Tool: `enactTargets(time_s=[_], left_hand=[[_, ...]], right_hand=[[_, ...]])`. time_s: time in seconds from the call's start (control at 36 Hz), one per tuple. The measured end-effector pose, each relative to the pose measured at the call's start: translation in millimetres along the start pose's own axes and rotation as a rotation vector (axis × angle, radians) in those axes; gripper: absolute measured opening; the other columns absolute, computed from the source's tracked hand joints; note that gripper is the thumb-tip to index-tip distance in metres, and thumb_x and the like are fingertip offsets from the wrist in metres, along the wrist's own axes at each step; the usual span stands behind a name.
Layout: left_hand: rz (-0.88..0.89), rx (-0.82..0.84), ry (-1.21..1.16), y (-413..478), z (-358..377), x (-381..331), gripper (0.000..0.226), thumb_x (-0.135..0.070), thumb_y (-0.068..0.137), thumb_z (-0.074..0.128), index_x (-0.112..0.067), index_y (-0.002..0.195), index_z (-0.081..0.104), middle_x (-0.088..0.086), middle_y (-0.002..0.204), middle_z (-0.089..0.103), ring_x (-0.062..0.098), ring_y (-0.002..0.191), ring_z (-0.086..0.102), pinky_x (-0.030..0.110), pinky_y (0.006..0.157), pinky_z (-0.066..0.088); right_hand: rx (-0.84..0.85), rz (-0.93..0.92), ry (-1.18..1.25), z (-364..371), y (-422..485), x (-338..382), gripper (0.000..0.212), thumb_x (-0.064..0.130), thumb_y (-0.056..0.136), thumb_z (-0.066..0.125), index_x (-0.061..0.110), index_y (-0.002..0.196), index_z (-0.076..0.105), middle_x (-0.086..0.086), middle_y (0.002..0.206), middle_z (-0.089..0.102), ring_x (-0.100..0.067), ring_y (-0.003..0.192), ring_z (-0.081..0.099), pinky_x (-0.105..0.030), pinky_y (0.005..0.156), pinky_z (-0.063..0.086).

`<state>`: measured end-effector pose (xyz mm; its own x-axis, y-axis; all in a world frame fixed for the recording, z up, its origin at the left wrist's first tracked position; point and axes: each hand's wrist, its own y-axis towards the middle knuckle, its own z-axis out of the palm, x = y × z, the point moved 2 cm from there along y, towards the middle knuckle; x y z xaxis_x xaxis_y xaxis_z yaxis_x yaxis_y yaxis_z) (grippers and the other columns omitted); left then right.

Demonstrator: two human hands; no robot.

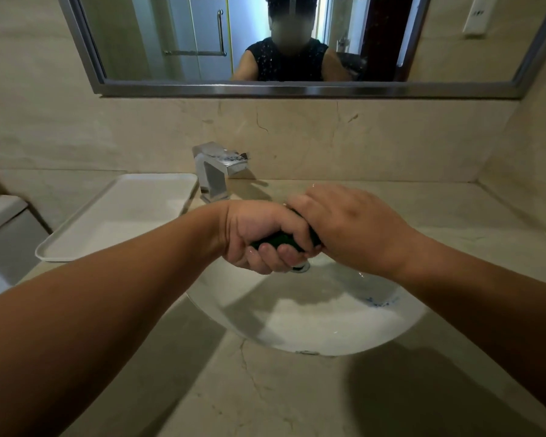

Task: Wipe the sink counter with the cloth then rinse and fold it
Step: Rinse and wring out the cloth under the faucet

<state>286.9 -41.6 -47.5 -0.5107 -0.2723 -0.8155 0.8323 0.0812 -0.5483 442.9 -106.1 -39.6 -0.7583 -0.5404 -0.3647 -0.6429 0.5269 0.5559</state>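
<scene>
A white rectangular tray (117, 216) lies flat at the left. A metal-framed mirror (158, 36) hangs on the beige marble wall (328, 137) above, with a white wall plate (478, 14) at its right.

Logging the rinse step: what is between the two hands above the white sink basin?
A dark green cloth, bunched tight, gripped by the left hand and the right hand; the head view shows it.

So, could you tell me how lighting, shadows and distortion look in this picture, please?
Head view: the wide lens bows the mirror frame and counter edges; arm shadows cross the sink and a dark one falls on the near counter; the tap glints; the left hand and right hand gripping the cloth are sharp; the mirrored person is partly blurred.
</scene>
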Motion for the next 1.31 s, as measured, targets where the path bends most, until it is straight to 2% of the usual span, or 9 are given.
enactTargets(time_s=[0.11, 0.31, 0.47, 0.61, 0.75, 0.86, 0.97, 1.17, 1.31], left_hand=[[-0.016, -0.357, 0.391, 3.3, 7.7, -9.4, 0.043, -0.009, 0.093, 0.067, -0.016, 0.057, 0.044, 0.0, 0.053, 0.038, 0.012, 0.04, 0.024, 0.023, 0.041, 0.01], [0.016, -0.966, 1.124, 24.6, 13.3, -13.6, 0.005, -0.014, 0.086, 0.061, -0.009, 0.085, 0.06, 0.01, 0.062, 0.05, 0.03, 0.059, 0.045, 0.028, 0.047, 0.03], [-0.044, -1.013, 1.537, 34.6, 11.4, -3.3, 0.013, -0.01, 0.092, 0.057, -0.014, 0.104, 0.06, -0.001, 0.072, 0.045, 0.029, 0.073, 0.055, 0.033, 0.059, 0.039], [0.053, -1.109, 1.69, 35.0, 13.3, -0.1, 0.038, -0.011, 0.095, 0.057, -0.009, 0.13, 0.043, -0.002, 0.069, 0.04, 0.022, 0.053, 0.043, 0.034, 0.048, 0.032], [0.067, -1.099, 1.822, 31.7, 12.5, 0.9, 0.026, -0.009, 0.091, 0.055, -0.012, 0.114, 0.042, -0.003, 0.064, 0.039, 0.021, 0.049, 0.038, 0.032, 0.045, 0.028], [0.083, -1.053, 1.892, 31.4, 8.8, 3.5, 0.022, -0.01, 0.092, 0.052, -0.016, 0.1, 0.033, -0.003, 0.064, 0.036, 0.03, 0.059, 0.049, 0.034, 0.051, 0.041], [0.064, -1.033, 1.969, 30.5, 7.2, 7.4, 0.017, -0.016, 0.095, 0.051, -0.016, 0.112, 0.046, -0.004, 0.068, 0.034, 0.028, 0.063, 0.045, 0.031, 0.046, 0.024], [0.064, -1.001, 1.971, 33.1, 8.5, 16.3, 0.02, -0.024, 0.099, 0.048, -0.017, 0.117, 0.054, 0.003, 0.097, 0.069, 0.03, 0.079, 0.065, 0.03, 0.05, 0.024], [0.057, -1.05, 1.81, 46.3, 4.4, 19.5, 0.015, -0.024, 0.096, 0.054, -0.018, 0.11, 0.056, -0.004, 0.069, 0.044, 0.027, 0.065, 0.055, 0.033, 0.056, 0.042]], right_hand=[[0.191, 0.161, -0.083, 6.3, 5.1, -0.9, 0.022, 0.013, 0.073, 0.08, 0.012, 0.081, 0.059, -0.007, 0.061, 0.056, -0.032, 0.044, 0.052, -0.028, 0.044, 0.028], [0.609, 0.526, -0.168, 16.8, 15.5, 1.7, 0.015, 0.015, 0.089, 0.058, 0.03, 0.09, 0.06, 0.007, 0.068, 0.044, -0.028, 0.064, 0.051, -0.03, 0.058, 0.037], [0.766, 0.681, 0.073, 30.5, 7.6, 1.6, 0.011, 0.02, 0.086, 0.059, 0.021, 0.076, 0.062, 0.001, 0.067, 0.058, -0.021, 0.054, 0.051, -0.026, 0.052, 0.036], [0.807, 0.749, 0.436, 33.7, 2.6, 2.1, 0.016, 0.014, 0.088, 0.059, 0.011, 0.073, 0.057, -0.006, 0.066, 0.058, -0.025, 0.06, 0.048, -0.034, 0.057, 0.034], [0.806, 0.953, 0.696, 34.3, -1.1, 3.4, 0.028, 0.014, 0.085, 0.066, 0.013, 0.063, 0.048, -0.003, 0.049, 0.043, -0.017, 0.034, 0.031, -0.017, 0.042, 0.022], [0.792, 1.096, 0.86, 40.6, -7.2, 6.7, 0.023, 0.019, 0.082, 0.07, 0.014, 0.069, 0.052, -0.009, 0.063, 0.045, -0.02, 0.043, 0.032, -0.024, 0.046, 0.025], [0.773, 1.156, 0.998, 47.7, -13.0, 12.0, 0.022, 0.02, 0.085, 0.074, 0.011, 0.072, 0.058, -0.005, 0.055, 0.047, -0.019, 0.041, 0.033, -0.024, 0.043, 0.027], [0.775, 1.18, 1.07, 49.2, -20.5, 18.2, 0.03, 0.016, 0.087, 0.073, 0.012, 0.064, 0.055, -0.001, 0.046, 0.044, -0.017, 0.038, 0.031, -0.024, 0.043, 0.025], [0.766, 1.091, 0.934, 46.6, -24.2, 12.2, 0.022, 0.025, 0.084, 0.076, 0.011, 0.073, 0.062, -0.006, 0.061, 0.051, -0.021, 0.048, 0.039, -0.03, 0.048, 0.031]])
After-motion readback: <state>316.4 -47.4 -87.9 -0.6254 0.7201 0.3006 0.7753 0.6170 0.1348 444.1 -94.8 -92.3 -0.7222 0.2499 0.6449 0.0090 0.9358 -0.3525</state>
